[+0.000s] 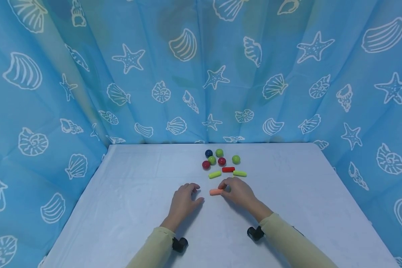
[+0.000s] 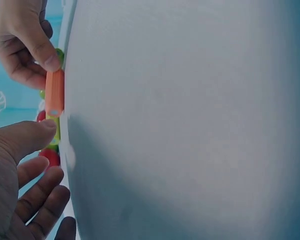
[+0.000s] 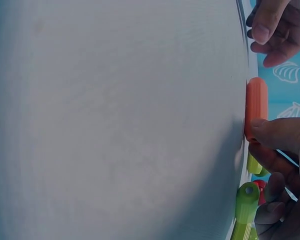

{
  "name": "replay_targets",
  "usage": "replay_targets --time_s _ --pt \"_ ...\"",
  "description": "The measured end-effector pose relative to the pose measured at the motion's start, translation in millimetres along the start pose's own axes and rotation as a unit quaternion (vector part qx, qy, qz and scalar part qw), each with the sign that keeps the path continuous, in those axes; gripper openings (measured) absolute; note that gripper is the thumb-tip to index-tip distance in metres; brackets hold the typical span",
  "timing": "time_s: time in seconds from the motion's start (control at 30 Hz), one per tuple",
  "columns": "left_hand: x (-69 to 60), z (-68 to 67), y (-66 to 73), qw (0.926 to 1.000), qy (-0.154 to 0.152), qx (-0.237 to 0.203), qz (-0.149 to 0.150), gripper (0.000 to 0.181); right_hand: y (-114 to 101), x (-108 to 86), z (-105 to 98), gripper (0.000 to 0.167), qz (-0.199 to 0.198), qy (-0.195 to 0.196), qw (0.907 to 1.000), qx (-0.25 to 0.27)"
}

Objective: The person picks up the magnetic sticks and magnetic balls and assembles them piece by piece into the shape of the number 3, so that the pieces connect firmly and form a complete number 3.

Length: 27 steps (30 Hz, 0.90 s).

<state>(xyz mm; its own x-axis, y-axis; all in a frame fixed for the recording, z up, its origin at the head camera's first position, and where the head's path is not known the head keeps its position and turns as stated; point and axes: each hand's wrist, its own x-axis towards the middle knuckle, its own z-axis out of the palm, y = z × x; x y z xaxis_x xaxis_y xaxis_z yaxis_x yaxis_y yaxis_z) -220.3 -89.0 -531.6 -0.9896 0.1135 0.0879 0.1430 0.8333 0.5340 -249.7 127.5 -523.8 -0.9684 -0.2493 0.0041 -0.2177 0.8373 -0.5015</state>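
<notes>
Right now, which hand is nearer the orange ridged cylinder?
Right. The right hand pinches one end of the orange ridged cylinder; the left hand is apart, beyond its other end.

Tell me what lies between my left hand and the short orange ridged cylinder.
In the head view, just bare white tabletop separates your left hand from the orange ridged cylinder.

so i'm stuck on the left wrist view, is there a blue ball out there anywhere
Observer: Yes, the head view shows a dark blue ball just beyond the left-hand red ball.
Operator: ok and what colour sticks besides orange
Observer: In the head view, one red stick lies between two yellow-green sticks.
Operator: does the held end of the orange stick poke out at all
Observer: Slightly: the right wrist view shows some orange past the thumb of the right hand.
</notes>
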Motion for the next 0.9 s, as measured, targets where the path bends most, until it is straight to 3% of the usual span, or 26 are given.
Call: replay_targets --time_s 0.27,0.9 --pt "-0.7 0.6 4.0 0.9999 -0.01 -0.003 -0.009 0.039 -2.0 -3.6 2.6 0.02 -0.007 -0.009 0.9999 0.01" --pt "-2.3 6.0 3.7 0.9991 -0.019 -0.016 0.033 0.034 -13.3 -13.1 5.7 0.021 -0.025 -0.016 0.9995 0.009"
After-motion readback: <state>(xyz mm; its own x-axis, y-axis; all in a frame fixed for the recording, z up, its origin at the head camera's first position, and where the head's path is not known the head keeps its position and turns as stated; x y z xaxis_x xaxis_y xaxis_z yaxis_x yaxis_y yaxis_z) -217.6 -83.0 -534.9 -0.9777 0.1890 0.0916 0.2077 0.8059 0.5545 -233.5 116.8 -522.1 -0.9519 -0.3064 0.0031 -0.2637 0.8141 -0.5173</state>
